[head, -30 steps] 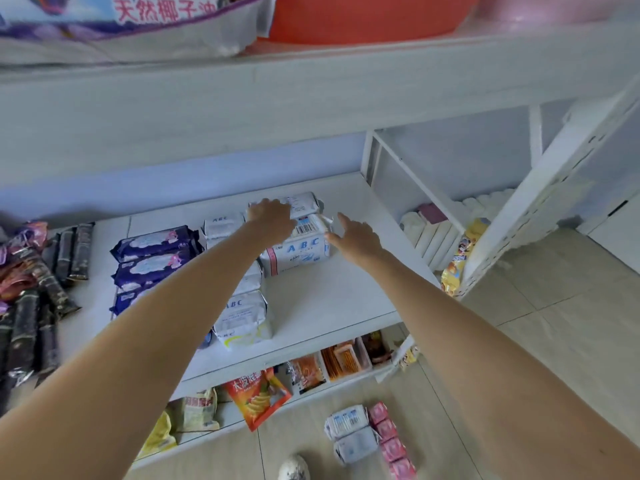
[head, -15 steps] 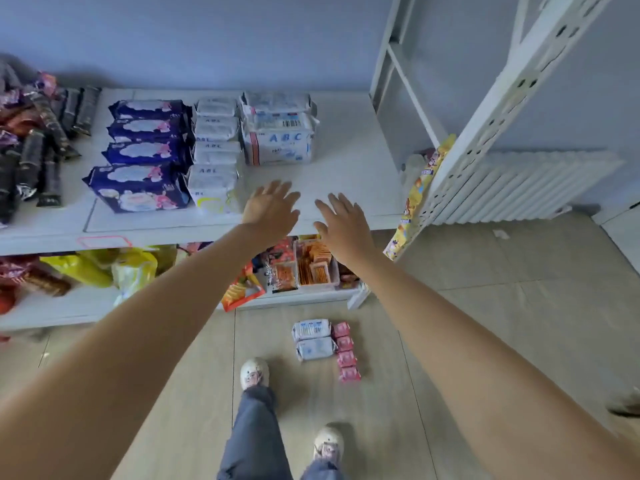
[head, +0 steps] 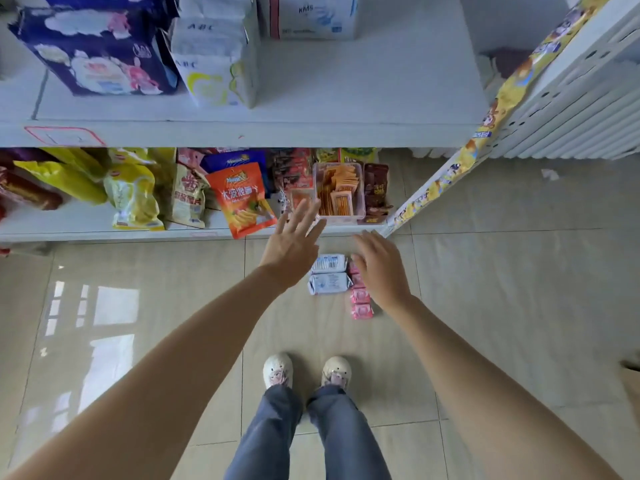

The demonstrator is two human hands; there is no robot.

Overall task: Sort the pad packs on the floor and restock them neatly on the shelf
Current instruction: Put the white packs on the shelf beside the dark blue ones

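Note:
Two white pad packs (head: pixel 328 274) lie on the tiled floor in front of the shelf, one behind the other. A row of small pink pad packs (head: pixel 361 299) lies just to their right. My left hand (head: pixel 294 240) hovers above and left of the white packs, fingers spread, holding nothing. My right hand (head: pixel 381 266) hangs over the pink row and hides its far end, fingers apart and empty. On the white shelf (head: pixel 346 98) stand dark blue packs (head: pixel 93 53), white ABC packs (head: pixel 214 57) and a white KMS pack (head: pixel 311 19).
The lower shelf holds snack bags (head: pixel 242 199) and a clear box of orange sachets (head: pixel 339 192). A white perforated upright with a yellow strip (head: pixel 485 133) slants at the right. My shoes (head: pixel 304 372) stand on the floor below the packs.
Both hands left the packs on the shelf and dropped down toward the floor. The view tilted from the shelf to the floor packs, and I stand closer to them.

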